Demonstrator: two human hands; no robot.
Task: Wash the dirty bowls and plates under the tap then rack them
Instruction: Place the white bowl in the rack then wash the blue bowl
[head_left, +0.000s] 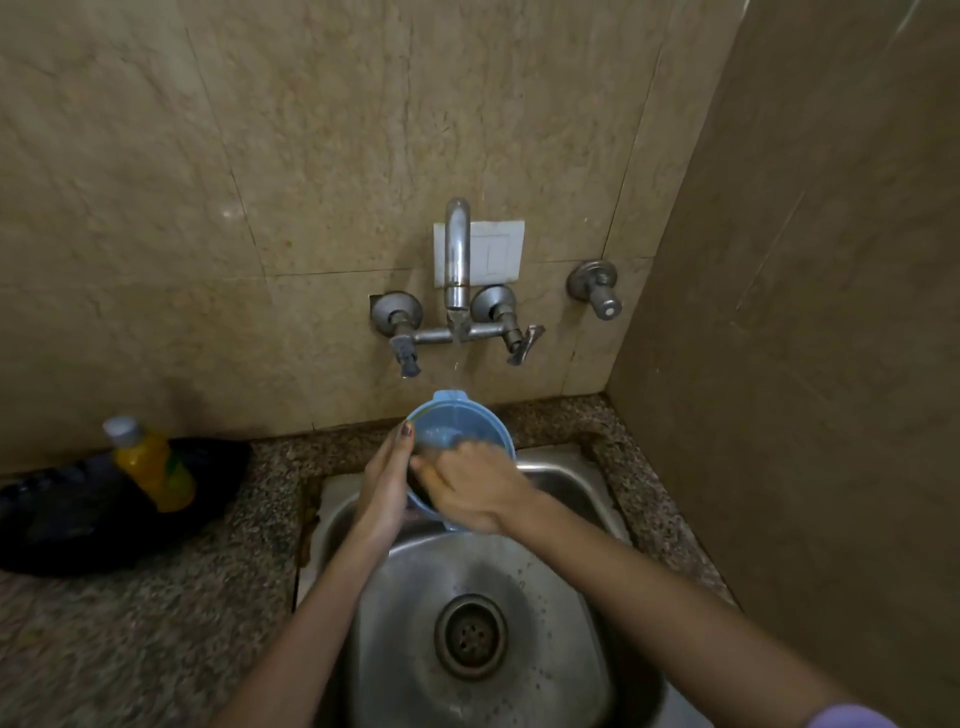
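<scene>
A light blue plastic bowl (470, 415) is held tilted over the steel sink (561, 597), under the wall tap (457, 260). A thin stream of water falls from the spout onto its far rim. My left hand (384, 483) grips the bowl's left edge, thumb on the rim. My right hand (478, 488) lies across the bowl's near side with its fingers inside the bowl; motion blur hides the fingertips. Whether it holds a scrubber I cannot see.
A yellow bottle with a white cap (153, 467) leans on a black bag (78, 509) on the speckled granite counter (130, 634) at the left. Two tap handles (524, 343) flank the spout, and a separate valve (597, 291) sits to the right. A wall closes the right side.
</scene>
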